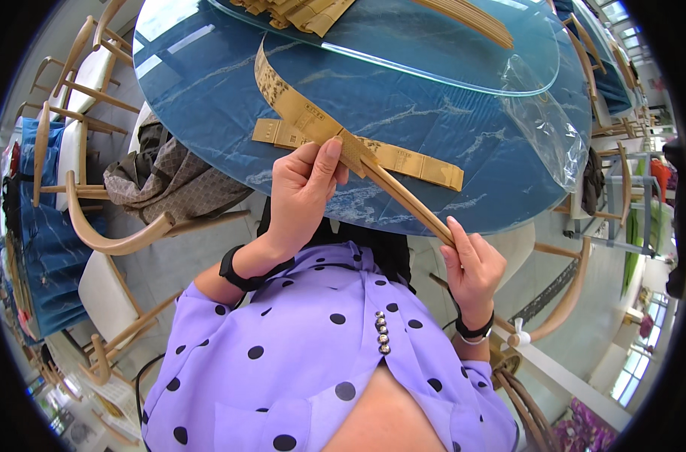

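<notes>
My left hand (307,184) pinches a long gold paper chopstick sleeve (291,105) between thumb and fingers. The sleeve's far end curves up and away to the left. From its near end a pair of wooden chopsticks (409,202) sticks out, with the rest hidden inside the paper. My right hand (475,267) grips the bare ends of the chopsticks, lower and to the right. Beneath the held sleeve, another gold sleeve (422,169) lies flat near the table's front edge, partly covered by my left hand; whether it is one or several stacked I cannot tell.
A round table (207,105) with a blue marbled top carries a glass turntable (433,69). On the glass lie a pile of gold sleeves (301,13) and a bundle of chopsticks (471,21). A clear plastic bag (546,132) rests at the right. Wooden chairs (120,237) stand around.
</notes>
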